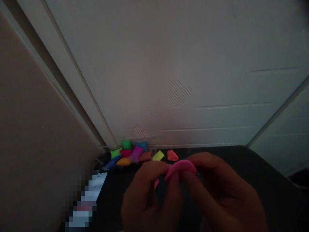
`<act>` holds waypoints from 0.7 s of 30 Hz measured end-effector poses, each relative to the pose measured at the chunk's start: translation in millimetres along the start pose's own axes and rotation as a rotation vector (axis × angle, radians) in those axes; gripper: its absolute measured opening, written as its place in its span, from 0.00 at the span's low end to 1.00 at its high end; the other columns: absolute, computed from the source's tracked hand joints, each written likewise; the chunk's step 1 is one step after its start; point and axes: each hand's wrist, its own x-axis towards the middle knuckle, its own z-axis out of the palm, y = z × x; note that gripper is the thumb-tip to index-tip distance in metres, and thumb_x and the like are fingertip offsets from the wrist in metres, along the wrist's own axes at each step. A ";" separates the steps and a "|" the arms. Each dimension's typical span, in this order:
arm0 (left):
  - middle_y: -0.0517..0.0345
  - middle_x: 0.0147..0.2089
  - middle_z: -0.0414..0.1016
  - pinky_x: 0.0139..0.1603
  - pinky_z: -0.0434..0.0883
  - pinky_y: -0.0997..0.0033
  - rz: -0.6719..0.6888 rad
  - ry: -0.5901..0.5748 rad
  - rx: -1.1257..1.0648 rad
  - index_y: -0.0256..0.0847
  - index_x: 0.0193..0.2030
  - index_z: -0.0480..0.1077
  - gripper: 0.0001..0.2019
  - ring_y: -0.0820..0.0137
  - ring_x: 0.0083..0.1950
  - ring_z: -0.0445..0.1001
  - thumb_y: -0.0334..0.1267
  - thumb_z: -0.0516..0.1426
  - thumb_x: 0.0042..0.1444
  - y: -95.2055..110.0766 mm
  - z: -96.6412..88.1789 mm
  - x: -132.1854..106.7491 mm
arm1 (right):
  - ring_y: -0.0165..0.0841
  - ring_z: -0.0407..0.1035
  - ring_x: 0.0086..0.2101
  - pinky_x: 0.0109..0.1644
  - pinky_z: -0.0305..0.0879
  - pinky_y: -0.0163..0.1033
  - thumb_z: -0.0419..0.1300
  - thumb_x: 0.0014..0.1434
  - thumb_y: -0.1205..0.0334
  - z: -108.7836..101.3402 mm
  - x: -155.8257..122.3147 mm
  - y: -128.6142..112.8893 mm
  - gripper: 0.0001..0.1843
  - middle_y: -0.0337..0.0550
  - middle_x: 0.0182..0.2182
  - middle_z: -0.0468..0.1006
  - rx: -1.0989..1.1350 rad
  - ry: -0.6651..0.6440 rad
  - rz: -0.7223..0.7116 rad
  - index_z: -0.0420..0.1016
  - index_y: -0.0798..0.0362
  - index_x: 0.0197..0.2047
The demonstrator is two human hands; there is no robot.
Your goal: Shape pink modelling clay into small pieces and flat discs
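My left hand and my right hand meet over a dark table in dim light. Together they pinch a flattened piece of pink clay between thumbs and fingertips, holding it above the tabletop. A smaller pink bit shows just below the left fingers. Both hands are closed on the pink piece.
Several small bright packets of clay in green, blue, purple, red, orange and yellow lie at the table's far left corner. An orange-red lump sits beside them. A white door with a heart stands behind. A blurred card lies left.
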 end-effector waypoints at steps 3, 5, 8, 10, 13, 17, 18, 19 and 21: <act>0.64 0.24 0.72 0.21 0.67 0.79 -0.050 0.000 -0.066 0.41 0.25 0.68 0.07 0.75 0.24 0.70 0.25 0.56 0.39 0.7 -0.4 -0.6 | 0.26 0.65 0.21 0.24 0.63 0.30 0.55 0.46 0.67 -0.3 -1.7 -1.7 0.04 0.34 0.19 0.69 -0.011 0.013 0.000 0.68 0.50 0.29; 0.64 0.25 0.72 0.23 0.68 0.80 -0.074 0.001 -0.085 0.42 0.26 0.68 0.08 0.75 0.24 0.70 0.24 0.56 0.39 1.2 -0.1 -1.8 | 0.27 0.65 0.21 0.24 0.64 0.31 0.56 0.46 0.66 -0.4 -3.9 -2.5 0.03 0.34 0.19 0.69 -0.021 0.034 0.012 0.68 0.51 0.29; 0.64 0.26 0.72 0.24 0.69 0.79 -0.089 0.042 -0.108 0.41 0.26 0.68 0.08 0.75 0.26 0.71 0.25 0.57 0.39 2.7 2.2 -4.8 | 0.27 0.65 0.20 0.25 0.64 0.32 0.56 0.46 0.64 -0.2 -7.2 -3.6 0.03 0.35 0.20 0.70 -0.067 0.080 0.020 0.69 0.51 0.28; 0.64 0.27 0.73 0.26 0.69 0.78 -0.085 0.094 -0.103 0.41 0.26 0.68 0.07 0.74 0.27 0.71 0.26 0.57 0.40 4.3 4.5 -7.3 | 0.28 0.65 0.20 0.25 0.64 0.32 0.56 0.46 0.64 0.1 -8.4 -4.3 0.03 0.35 0.20 0.70 -0.123 0.114 0.015 0.69 0.50 0.28; 0.64 0.28 0.72 0.30 0.70 0.77 -0.073 0.139 -0.060 0.43 0.27 0.68 0.07 0.74 0.29 0.71 0.28 0.57 0.41 6.8 6.3 -10.3 | 0.28 0.65 0.19 0.24 0.65 0.33 0.56 0.46 0.64 0.3 -8.6 -5.1 0.03 0.35 0.20 0.71 -0.175 0.138 -0.028 0.69 0.49 0.28; 0.65 0.28 0.72 0.31 0.70 0.75 -0.008 0.072 0.036 0.45 0.27 0.69 0.07 0.74 0.29 0.70 0.29 0.58 0.40 7.8 2.9 -10.6 | 0.30 0.66 0.20 0.24 0.65 0.34 0.56 0.46 0.64 -0.6 -7.8 -5.2 0.02 0.36 0.19 0.71 -0.180 0.130 -0.076 0.69 0.48 0.26; 0.65 0.28 0.73 0.30 0.70 0.74 0.015 0.036 0.050 0.45 0.27 0.69 0.07 0.74 0.29 0.70 0.29 0.58 0.40 7.8 1.7 -10.3 | 0.30 0.66 0.20 0.24 0.65 0.34 0.56 0.46 0.64 -1.1 -7.7 -5.2 0.02 0.35 0.19 0.71 -0.180 0.125 -0.075 0.69 0.47 0.26; 0.64 0.28 0.73 0.30 0.70 0.74 0.030 0.008 0.052 0.45 0.27 0.69 0.08 0.73 0.28 0.71 0.28 0.58 0.40 7.8 0.8 -9.9 | 0.30 0.66 0.20 0.24 0.65 0.34 0.56 0.46 0.64 -1.7 -7.6 -5.4 0.02 0.35 0.18 0.71 -0.179 0.118 -0.071 0.69 0.47 0.26; 0.64 0.28 0.73 0.30 0.70 0.74 0.014 0.000 0.029 0.45 0.28 0.69 0.08 0.73 0.29 0.71 0.28 0.58 0.41 8.1 -0.1 -9.4 | 0.30 0.67 0.20 0.24 0.66 0.34 0.56 0.46 0.63 -2.9 -7.5 -6.0 0.02 0.35 0.19 0.71 -0.174 0.102 -0.063 0.69 0.47 0.27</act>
